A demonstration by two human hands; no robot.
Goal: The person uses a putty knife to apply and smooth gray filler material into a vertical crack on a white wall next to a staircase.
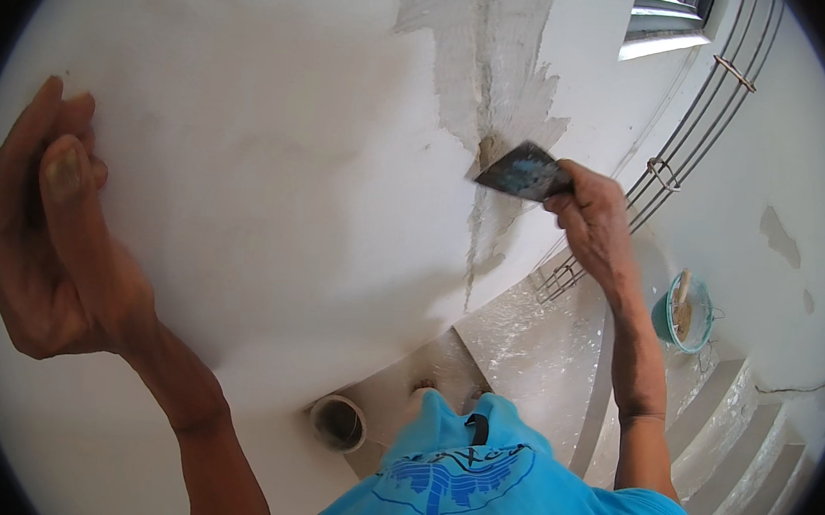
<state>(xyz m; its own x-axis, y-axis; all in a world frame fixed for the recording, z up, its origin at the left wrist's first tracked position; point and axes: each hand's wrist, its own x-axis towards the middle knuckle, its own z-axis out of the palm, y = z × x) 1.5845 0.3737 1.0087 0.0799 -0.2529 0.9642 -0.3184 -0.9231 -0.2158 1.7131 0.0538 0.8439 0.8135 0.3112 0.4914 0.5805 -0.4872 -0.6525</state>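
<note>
The step in hand appears to be filling a wall defect: the right hand (595,221) holds a flat dark-bladed metal putty knife (526,173) against the white plastered wall (276,152), with the blade edge touching the vertical grey crack and rough patch of exposed plaster (486,90). The fingers of the right hand are pressed together around the knife's handle, which is hidden in the grip. The left hand (46,232) holds nothing — its fingers are loosely curled together with the fingertips resting on the wall, well apart from the crack, apparently as a brace. Judged from this position, the next move calls for a steady stroke along the crack line with the blade kept at a shallow angle and even pressure; too steep an angle could gouge the surrounding finish. Below and to the right, a round teal plastic bucket (686,315) with pale material inside sits on the concrete stairs (746,415) — near the thin metal railing bars (689,133). A small round container (339,423) stands at the wall's foot. No legible labels or signs are visible; the bucket and container show plain surfaces.
</note>
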